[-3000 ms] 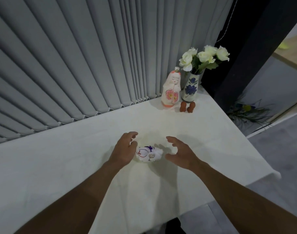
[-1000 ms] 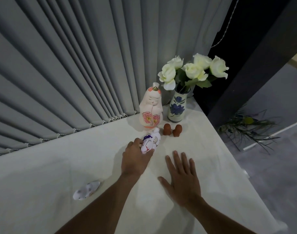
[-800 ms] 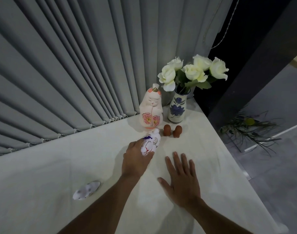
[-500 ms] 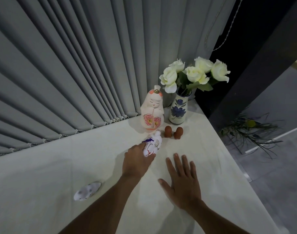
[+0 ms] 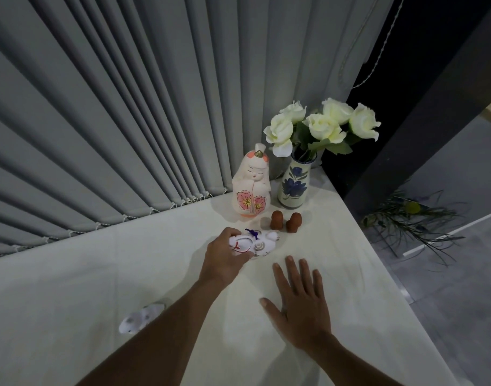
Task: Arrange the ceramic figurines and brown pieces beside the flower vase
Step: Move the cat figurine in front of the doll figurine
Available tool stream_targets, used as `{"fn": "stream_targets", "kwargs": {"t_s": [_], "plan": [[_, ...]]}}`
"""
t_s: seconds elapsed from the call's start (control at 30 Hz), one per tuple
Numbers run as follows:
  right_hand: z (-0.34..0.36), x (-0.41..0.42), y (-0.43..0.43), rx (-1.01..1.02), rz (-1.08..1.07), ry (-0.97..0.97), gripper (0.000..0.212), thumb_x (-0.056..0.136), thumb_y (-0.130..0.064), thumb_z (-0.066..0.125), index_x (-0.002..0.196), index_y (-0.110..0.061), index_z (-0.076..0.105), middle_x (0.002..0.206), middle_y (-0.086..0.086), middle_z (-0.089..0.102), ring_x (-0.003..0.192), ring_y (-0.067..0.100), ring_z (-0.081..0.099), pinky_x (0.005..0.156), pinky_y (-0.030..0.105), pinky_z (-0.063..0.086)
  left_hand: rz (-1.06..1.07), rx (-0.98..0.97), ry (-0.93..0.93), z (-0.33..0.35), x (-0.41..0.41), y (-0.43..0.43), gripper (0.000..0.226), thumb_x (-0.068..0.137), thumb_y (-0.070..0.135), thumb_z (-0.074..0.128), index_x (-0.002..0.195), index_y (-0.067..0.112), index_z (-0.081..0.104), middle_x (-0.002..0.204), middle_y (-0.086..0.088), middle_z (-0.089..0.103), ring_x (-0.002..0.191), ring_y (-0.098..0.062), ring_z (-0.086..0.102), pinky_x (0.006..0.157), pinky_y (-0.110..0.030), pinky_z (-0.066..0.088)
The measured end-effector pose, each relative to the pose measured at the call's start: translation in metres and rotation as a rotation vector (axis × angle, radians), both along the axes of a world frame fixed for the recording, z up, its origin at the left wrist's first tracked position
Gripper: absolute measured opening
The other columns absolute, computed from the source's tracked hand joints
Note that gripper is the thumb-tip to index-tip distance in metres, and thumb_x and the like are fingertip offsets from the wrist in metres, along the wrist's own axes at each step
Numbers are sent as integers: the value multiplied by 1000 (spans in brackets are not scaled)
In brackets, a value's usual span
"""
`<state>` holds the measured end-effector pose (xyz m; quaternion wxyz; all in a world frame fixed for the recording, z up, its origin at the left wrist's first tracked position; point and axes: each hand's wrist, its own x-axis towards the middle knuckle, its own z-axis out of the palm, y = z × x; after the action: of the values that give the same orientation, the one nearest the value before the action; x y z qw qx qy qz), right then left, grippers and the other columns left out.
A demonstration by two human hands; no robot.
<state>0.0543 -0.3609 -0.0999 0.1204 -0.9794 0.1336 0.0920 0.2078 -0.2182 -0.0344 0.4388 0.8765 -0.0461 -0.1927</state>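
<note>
A blue-flowered vase [image 5: 293, 185] with white roses stands in the table's far right corner. Left of it stands a tall cream doll figurine [image 5: 251, 188] with pink flowers. Two brown pieces [image 5: 276, 219] [image 5: 294, 222] stand upright in front of them. My left hand [image 5: 225, 256] grips a small white figurine [image 5: 259, 243] with a purple bow, lying on its side on the cloth just before the brown pieces. My right hand [image 5: 298, 299] rests flat on the table, fingers spread, holding nothing. A second small white figurine [image 5: 139, 321] lies at the near left, partly behind my left forearm.
The white tablecloth [image 5: 71, 288] covers the table, whose right edge drops to a grey floor. Grey vertical blinds [image 5: 113, 107] hang along the far edge. A dark pillar [image 5: 406, 135] and some green stems [image 5: 411, 221] sit beyond the right corner.
My left hand carried the small white figurine from the table's middle toward the vase. In the last second it tipped from raised to lying flat. My right hand has stayed flat.
</note>
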Motion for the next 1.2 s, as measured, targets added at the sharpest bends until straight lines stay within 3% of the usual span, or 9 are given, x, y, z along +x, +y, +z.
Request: {"fn": "stream_targets", "kwargs": {"t_s": [0.13, 0.53, 0.77, 0.9, 1.03, 1.2], "plan": [[-2, 0, 0, -15, -1, 7, 84, 89, -82, 22, 157, -34, 22, 168, 3, 10, 155, 33, 6, 123, 58, 15, 52, 70, -60, 0, 0, -3, 43, 74, 29, 85, 109, 20, 62, 105, -1, 72, 91, -19, 68, 85, -38, 60], [-4, 0, -1, -22, 1, 7, 84, 88, -83, 22, 157, -34, 20, 168, 2, 9, 155, 33, 5, 124, 57, 12, 41, 86, -40, 3, 5, 0, 41, 70, 32, 88, 100, 23, 61, 97, 2, 71, 84, -16, 67, 79, -34, 61], [-5, 0, -2, -9, 8, 4, 84, 89, -82, 24, 157, -34, 21, 168, 2, 9, 155, 33, 5, 124, 56, 12, 13, 84, -3, 6, 6, 0, 47, 69, 32, 88, 105, 21, 60, 101, 0, 71, 89, -18, 67, 81, -31, 59], [-2, 0, 0, -19, 17, 13, 86, 89, -82, 15, 159, -34, 11, 169, 2, -1, 155, 32, -5, 125, 55, 5, -22, 68, 13, 11, 6, 10, 57, 69, 32, 87, 116, 18, 58, 109, -1, 68, 94, -17, 65, 78, -24, 52], [5, -2, 9, -25, 11, 17, 85, 91, -79, 19, 158, -28, 15, 169, 8, 4, 155, 36, 0, 124, 57, 8, -64, 85, -25, 16, 4, 38, 64, 73, 36, 83, 127, 20, 53, 127, 0, 61, 116, -18, 56, 96, -34, 47], [12, -10, 56, -13, 11, 9, 83, 91, -79, 21, 158, -30, 17, 169, 5, 7, 155, 35, 2, 124, 58, 6, -73, 146, -88, 23, -2, 93, 45, 83, 39, 70, 124, 25, 56, 127, 4, 62, 118, -19, 58, 103, -37, 46]]}}
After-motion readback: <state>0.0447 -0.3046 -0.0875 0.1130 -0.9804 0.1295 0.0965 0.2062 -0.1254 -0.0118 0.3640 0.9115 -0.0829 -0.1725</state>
